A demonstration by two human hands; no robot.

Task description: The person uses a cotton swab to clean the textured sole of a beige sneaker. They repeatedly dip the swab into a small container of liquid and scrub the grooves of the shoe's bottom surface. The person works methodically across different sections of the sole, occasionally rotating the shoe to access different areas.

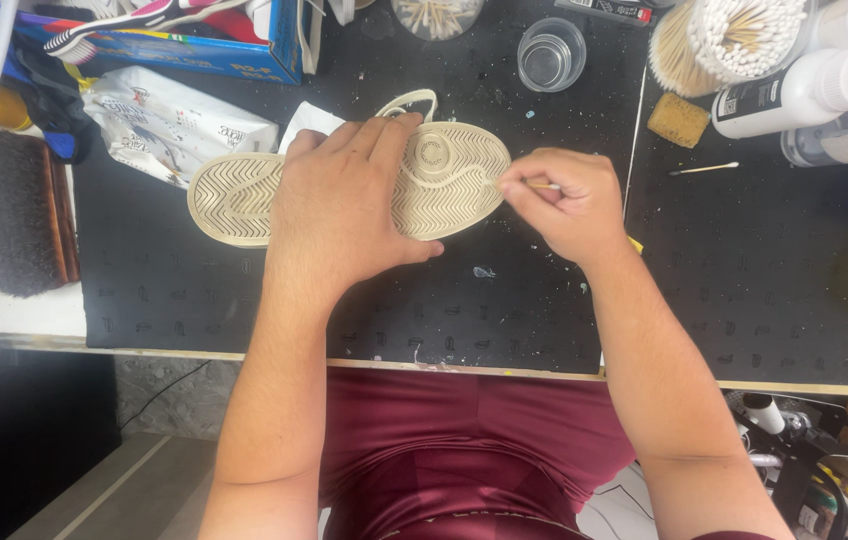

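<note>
Cream rubber, ridged in a herringbone pattern, forms the upturned sole of the shoe (pixel 444 180) that is laid sole-up on the black work mat (pixel 744 260), lengthwise across the view. The middle of the sole is covered by the left hand (pixel 344 205), which is spread flat with fingers apart and pressed down on it. The toe end is met by the right hand (pixel 564 200), whose fingers are pinched together on a thin wooden stick (pixel 544 186), the tip being held against the sole's edge. A dark bristle brush (pixel 19 210) is seen at the far left, well apart, and a clear container of cotton swabs (pixel 734 35) stands beyond the right hand.
</note>
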